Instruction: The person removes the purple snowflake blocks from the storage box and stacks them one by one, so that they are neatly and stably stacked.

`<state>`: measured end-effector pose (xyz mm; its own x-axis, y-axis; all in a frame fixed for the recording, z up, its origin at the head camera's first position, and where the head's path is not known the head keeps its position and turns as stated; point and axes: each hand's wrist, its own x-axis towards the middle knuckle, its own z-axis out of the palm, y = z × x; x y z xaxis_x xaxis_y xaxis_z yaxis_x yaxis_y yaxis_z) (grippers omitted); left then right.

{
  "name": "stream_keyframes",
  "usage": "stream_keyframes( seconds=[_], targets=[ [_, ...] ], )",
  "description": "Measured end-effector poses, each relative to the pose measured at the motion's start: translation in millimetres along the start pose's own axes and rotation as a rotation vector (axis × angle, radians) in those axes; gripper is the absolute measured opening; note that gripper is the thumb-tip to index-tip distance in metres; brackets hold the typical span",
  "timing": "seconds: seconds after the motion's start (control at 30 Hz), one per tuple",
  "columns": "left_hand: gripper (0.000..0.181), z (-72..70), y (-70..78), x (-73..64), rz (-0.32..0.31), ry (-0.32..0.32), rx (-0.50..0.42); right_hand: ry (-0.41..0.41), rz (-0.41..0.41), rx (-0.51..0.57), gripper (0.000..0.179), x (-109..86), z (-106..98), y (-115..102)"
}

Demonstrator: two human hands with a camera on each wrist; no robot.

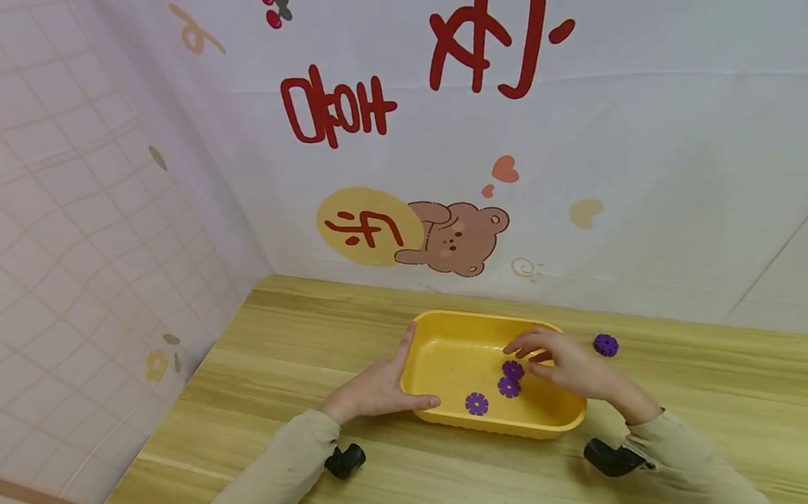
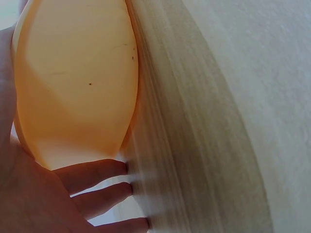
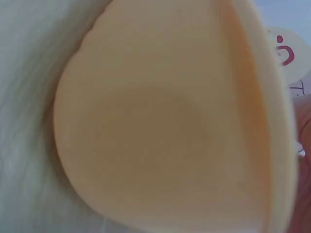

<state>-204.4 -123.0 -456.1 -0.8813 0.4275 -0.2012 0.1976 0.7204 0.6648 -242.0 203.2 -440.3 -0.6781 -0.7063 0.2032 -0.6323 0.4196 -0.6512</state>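
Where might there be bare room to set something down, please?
Bare table lies before the yellow tray, between the wrist cameras, and right of the purple piece outside it. Crowded: the tray's right half, with the right hand and purple discs.

Bright head view, soft shadows on the table [image 1: 440, 483]; right wrist view hazy, blurry

Head view: the right hand [image 1: 571, 367] hides part of the yellow tray [image 1: 497, 426]; the left sleeve [image 1: 276, 471] is cut off below.

Wood-grain table [image 1: 308, 332], yellow tray [image 1: 504, 428] on top, purple notched pieces [image 1: 606, 345] nearby
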Motion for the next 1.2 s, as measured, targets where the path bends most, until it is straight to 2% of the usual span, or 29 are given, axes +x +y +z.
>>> stream_keyframes(
  seconds=[0.13, 0.23, 0.37, 0.47, 0.63, 0.77, 1.2],
  targets=[
    [0.122, -0.6, -0.2, 0.3, -0.001, 0.001, -0.011, -0.015, 0.083, 0.060, 0.028, 3.9, 4.5, -1.2],
    [0.121, -0.6, -1.0, 0.6, -0.001, 0.000, -0.019, -0.008, 0.123, 0.041, 0.028, 8.2, 8.5, 0.0],
    [0.122, -0.3, -2.0, 1.1, -0.002, 0.003, -0.024, -0.005, 0.187, 0.021, 0.035, 14.1, 12.8, 1.2],
    [0.122, 0.0, -2.3, 0.9, -0.004, 0.005, -0.022, -0.027, 0.231, 0.067, 0.039, 17.7, 16.3, 1.5],
    [0.121, 0.1, -2.0, 0.9, -0.009, -0.001, -0.021, -0.069, 0.227, 0.128, 0.043, 20.2, 25.4, 3.7],
    [0.121, 0.0, -0.8, 0.2, -0.008, -0.003, -0.026, -0.077, 0.224, 0.136, 0.041, 20.1, 31.9, 4.4],
    [0.121, 0.0, 0.2, -0.6, -0.004, -0.003, -0.012, -0.047, 0.220, 0.063, 0.034, 29.5, 43.8, 9.5]
  ],
)
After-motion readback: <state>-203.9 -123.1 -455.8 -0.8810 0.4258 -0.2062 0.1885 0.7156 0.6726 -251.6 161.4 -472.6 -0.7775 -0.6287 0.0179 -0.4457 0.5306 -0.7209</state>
